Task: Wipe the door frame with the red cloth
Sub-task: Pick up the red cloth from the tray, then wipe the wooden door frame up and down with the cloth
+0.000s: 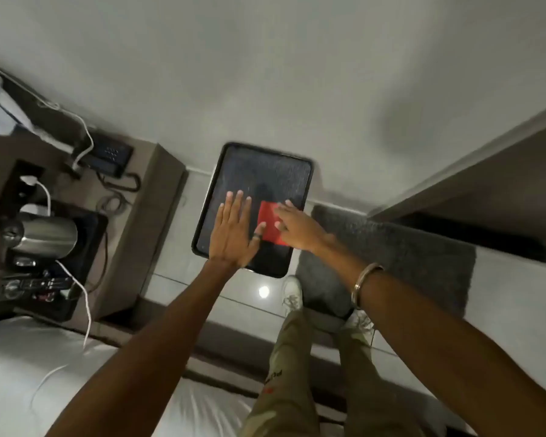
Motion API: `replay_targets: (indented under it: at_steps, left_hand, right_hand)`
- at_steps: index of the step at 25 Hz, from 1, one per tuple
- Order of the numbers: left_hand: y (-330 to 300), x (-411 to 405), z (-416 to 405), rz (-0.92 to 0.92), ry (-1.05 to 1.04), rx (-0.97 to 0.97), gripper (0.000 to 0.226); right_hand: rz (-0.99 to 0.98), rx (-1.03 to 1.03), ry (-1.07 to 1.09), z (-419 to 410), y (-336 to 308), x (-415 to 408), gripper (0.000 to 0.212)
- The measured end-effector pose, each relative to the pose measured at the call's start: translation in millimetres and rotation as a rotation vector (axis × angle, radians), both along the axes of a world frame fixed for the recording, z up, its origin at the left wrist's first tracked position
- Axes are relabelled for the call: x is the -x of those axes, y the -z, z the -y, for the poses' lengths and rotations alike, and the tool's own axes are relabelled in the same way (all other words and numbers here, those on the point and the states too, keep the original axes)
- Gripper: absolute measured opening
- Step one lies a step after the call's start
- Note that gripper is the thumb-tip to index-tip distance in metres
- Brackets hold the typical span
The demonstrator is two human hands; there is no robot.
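Observation:
A folded red cloth lies flat on a black tray that stands on the floor against the wall. My right hand reaches over the cloth's right side with fingers spread, touching it but not closed around it. My left hand is stretched out flat, fingers apart, over the tray just left of the cloth, holding nothing; its thumb with a dark ring is at the cloth's edge. A dark door frame runs diagonally at the right.
A brown side table at the left carries a steel kettle, a phone and white cables. A grey mat lies right of the tray. White bedding is at the lower left. My legs and shoes stand below the tray.

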State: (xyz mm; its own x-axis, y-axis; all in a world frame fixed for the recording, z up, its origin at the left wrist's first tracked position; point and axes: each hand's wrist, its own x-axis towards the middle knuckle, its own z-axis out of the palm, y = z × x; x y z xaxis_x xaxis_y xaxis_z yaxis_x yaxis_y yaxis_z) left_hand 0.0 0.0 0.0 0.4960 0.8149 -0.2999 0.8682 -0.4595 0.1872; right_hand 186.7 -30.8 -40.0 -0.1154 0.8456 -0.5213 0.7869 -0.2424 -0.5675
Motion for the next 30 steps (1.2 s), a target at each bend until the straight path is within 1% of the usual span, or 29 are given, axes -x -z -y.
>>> replay_targets:
  at_steps: [1, 3, 5, 6, 7, 9, 10, 11, 12, 13, 14, 15, 16, 17, 18, 19, 20, 23, 25, 28, 30]
  left_hand:
    - [21, 2, -3, 0.012, -0.014, 0.009, 0.079]
    - [57, 8, -8, 0.052, -0.020, 0.012, 0.072]
    - [81, 17, -7, 0.063, 0.029, 0.003, 0.067]
    - [88, 21, -7, 0.073, 0.042, 0.010, 0.066]
    - [91, 25, -7, 0.086, 0.044, 0.006, 0.065]
    - [84, 27, -7, 0.115, 0.021, -0.020, 0.065]
    - [75, 27, -5, 0.130, 0.007, -0.024, 0.064]
    - [60, 24, -4, 0.157, -0.001, -0.036, 0.063]
    - [46, 20, -4, 0.182, -0.003, -0.052, 0.063]
    - [27, 13, -5, 0.212, -0.001, -0.081, 0.063]
    - [2, 4, -5, 0.250, 0.007, -0.106, 0.063]
    - [-20, -7, -5, 0.286, 0.013, -0.124, 0.063]
    - [-46, -23, -6, 0.335, 0.024, -0.147, 0.063]
    - [-71, -40, -7, 0.373, 0.057, -0.174, 0.063]
    - [-98, -60, -8, 0.411, 0.096, -0.203, 0.063]
    - [-130, -84, -11, 0.457, 0.140, -0.238, 0.063]
    - [-156, -104, -14, 0.493, 0.179, -0.273, 0.064]
    - [-242, -168, -18, 0.592, 0.359, -0.440, 0.063]
    - [-289, -202, -20, 0.646, 0.448, -0.566, 0.063]
    - [-357, -244, -10, 0.755, 0.533, -0.666, 0.064]
    - [-401, -271, -1, 0.836, 0.592, -0.736, 0.065]
  right_hand:
    - [0.087, -0.017, -0.072, -3, 22, 13, 0.070]
    - [0.289, -0.070, -0.142, -5, 56, 34, 0.093]
    - [0.424, -0.069, -0.147, 0, 73, 53, 0.108]
    - [0.472, -0.057, -0.147, 1, 77, 59, 0.111]
    - [0.518, -0.059, -0.148, -1, 76, 63, 0.107]
    - [0.536, -0.079, -0.102, -14, 64, 59, 0.087]
    - [0.464, -0.072, -0.009, -23, 54, 51, 0.074]
    - [0.305, -0.054, 0.136, -33, 32, 40, 0.057]
    - [0.100, 0.012, 0.309, -35, 15, 31, 0.041]
    - [-0.086, 0.095, 0.520, -37, -12, 19, 0.029]
    - [-0.278, 0.147, 0.751, -34, -45, 6, 0.024]
    - [-0.519, 0.158, 0.979, -26, -75, -6, 0.025]
    - [-0.779, 0.117, 1.169, -19, -108, -21, 0.034]
    - [-1.011, 0.075, 1.305, -7, -142, -32, 0.042]
    - [-1.193, 0.024, 1.377, 6, -173, -44, 0.043]
    - [-1.291, -0.065, 1.417, 20, -207, -58, 0.035]
    - [-1.313, -0.136, 1.462, 33, -231, -70, 0.028]
    - [-1.219, -0.373, 1.545, 73, -294, -113, 0.031]
    - [-1.059, -0.629, 1.585, 90, -328, -138, 0.042]
    - [-0.730, -1.162, 1.600, 117, -392, -171, 0.055]
    - [-0.436, -1.543, 1.482, 134, -430, -195, 0.063]
